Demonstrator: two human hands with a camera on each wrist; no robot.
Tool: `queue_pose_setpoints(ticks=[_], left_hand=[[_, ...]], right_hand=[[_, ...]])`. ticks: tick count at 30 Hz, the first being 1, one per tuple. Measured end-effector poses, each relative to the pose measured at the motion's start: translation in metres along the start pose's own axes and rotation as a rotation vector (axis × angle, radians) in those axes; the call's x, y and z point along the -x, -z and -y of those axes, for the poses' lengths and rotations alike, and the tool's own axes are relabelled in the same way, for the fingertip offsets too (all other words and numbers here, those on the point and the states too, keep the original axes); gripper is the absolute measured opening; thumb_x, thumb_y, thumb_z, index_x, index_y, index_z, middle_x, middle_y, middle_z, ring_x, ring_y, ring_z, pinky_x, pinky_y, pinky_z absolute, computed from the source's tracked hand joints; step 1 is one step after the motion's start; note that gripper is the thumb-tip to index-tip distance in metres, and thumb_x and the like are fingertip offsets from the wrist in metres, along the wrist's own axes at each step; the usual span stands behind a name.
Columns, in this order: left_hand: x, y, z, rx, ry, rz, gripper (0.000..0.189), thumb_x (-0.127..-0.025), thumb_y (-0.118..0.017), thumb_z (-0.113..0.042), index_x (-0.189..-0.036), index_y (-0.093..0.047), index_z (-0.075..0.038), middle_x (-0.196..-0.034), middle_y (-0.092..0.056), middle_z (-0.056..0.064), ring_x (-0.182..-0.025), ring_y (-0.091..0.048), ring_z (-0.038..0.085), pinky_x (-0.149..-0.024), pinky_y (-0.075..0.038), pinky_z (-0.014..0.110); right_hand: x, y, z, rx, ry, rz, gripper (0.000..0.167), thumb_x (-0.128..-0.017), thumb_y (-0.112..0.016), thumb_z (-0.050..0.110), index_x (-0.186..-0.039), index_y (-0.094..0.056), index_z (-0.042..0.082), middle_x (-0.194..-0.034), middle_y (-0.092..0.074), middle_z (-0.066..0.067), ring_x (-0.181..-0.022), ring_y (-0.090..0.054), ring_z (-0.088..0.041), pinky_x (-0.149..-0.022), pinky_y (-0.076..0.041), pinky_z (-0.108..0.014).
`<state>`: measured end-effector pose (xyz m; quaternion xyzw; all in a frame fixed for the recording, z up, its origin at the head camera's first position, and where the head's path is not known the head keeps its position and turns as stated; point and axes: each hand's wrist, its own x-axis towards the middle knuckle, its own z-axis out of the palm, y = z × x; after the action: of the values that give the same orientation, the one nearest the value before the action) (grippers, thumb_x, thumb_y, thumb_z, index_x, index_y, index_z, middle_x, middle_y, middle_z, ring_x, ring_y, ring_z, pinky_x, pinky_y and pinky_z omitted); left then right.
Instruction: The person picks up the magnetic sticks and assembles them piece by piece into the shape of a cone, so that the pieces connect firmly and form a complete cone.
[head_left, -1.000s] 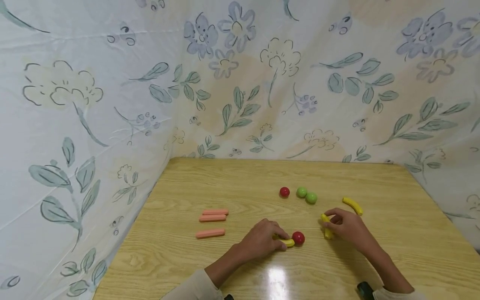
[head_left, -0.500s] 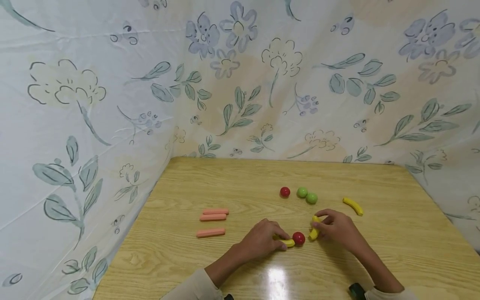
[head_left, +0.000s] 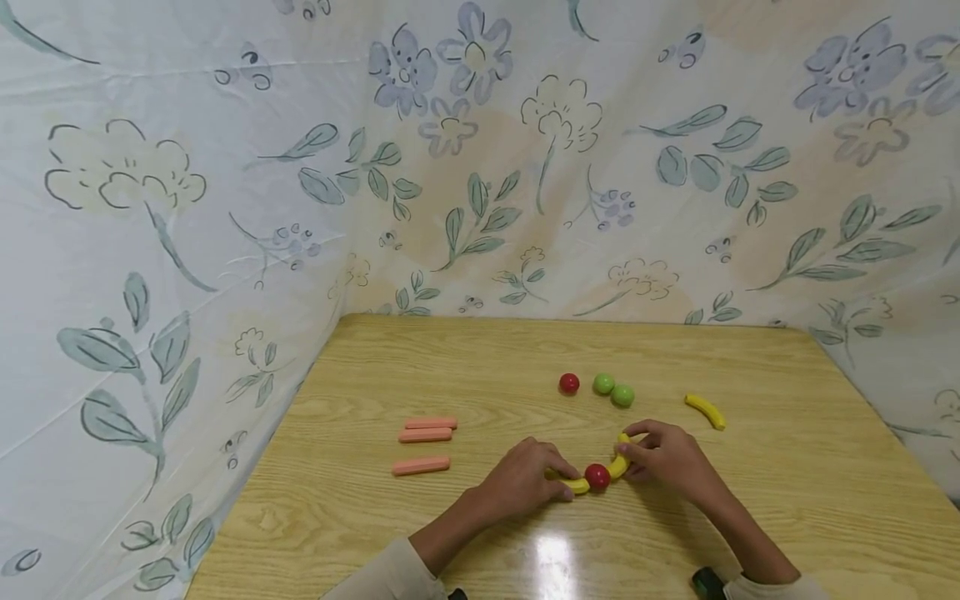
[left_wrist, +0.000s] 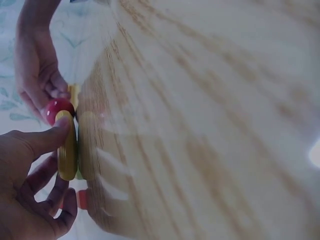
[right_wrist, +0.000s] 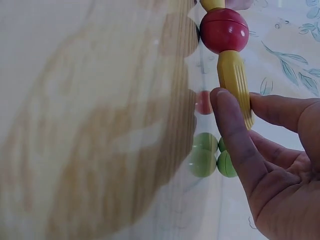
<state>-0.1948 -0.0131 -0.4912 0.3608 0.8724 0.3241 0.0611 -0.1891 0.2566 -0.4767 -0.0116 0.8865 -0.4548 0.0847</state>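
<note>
My left hand (head_left: pixel 522 481) pinches a curved yellow stick (head_left: pixel 577 486), its thumb lying along the stick in the left wrist view. At that stick's right end sits a shiny red ball (head_left: pixel 597 477) on the wooden table. From the other side my right hand (head_left: pixel 671 460) holds a second curved yellow stick (head_left: pixel 619 464) between thumb and fingers. In the right wrist view this ribbed yellow stick (right_wrist: pixel 232 75) meets the red ball (right_wrist: pixel 224 31) end-on. Stick, ball and stick form a bent row between both hands.
Three salmon-pink sticks (head_left: pixel 422 466) lie at the left of the table (head_left: pixel 450 358). Behind the hands are another red ball (head_left: pixel 569 383) and two green balls (head_left: pixel 623 395). A third curved yellow stick (head_left: pixel 705 412) rests at the right. Flowered cloth (head_left: pixel 480 250) hangs behind the table.
My right hand has moved left with its yellow stick, turning it, and the stick's near end has come up to the red ball. The left hand has stayed in place.
</note>
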Motion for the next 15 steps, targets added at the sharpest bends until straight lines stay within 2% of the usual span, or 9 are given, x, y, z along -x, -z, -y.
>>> queue_pose_setpoints(ticks=[11,15], left_hand=[[0.0012,0.0012,0.0011,-0.006,-0.005,0.018,0.025,-0.092,-0.084,-0.028,-0.115,-0.084,-0.019,-0.106,-0.078,-0.015,-0.1,-0.061,-0.005,-0.1,-0.046,0.025],[0.0046,0.0054,0.0053,-0.012,-0.009,0.016,0.029,-0.091,-0.086,-0.029,-0.118,-0.083,-0.018,-0.107,-0.076,-0.013,-0.099,-0.061,-0.003,-0.095,-0.048,0.023]], right_hand=[[0.0003,-0.0015,-0.0006,-0.004,-0.026,0.018,0.043,-0.102,-0.073,0.02,-0.129,-0.064,-0.011,-0.095,-0.075,-0.011,-0.074,-0.075,-0.023,-0.067,-0.063,-0.035],[0.0024,-0.003,0.0006,0.043,-0.038,0.012,0.046,-0.101,-0.074,0.025,-0.131,-0.064,-0.009,-0.096,-0.075,-0.01,-0.073,-0.073,-0.02,-0.065,-0.062,-0.034]])
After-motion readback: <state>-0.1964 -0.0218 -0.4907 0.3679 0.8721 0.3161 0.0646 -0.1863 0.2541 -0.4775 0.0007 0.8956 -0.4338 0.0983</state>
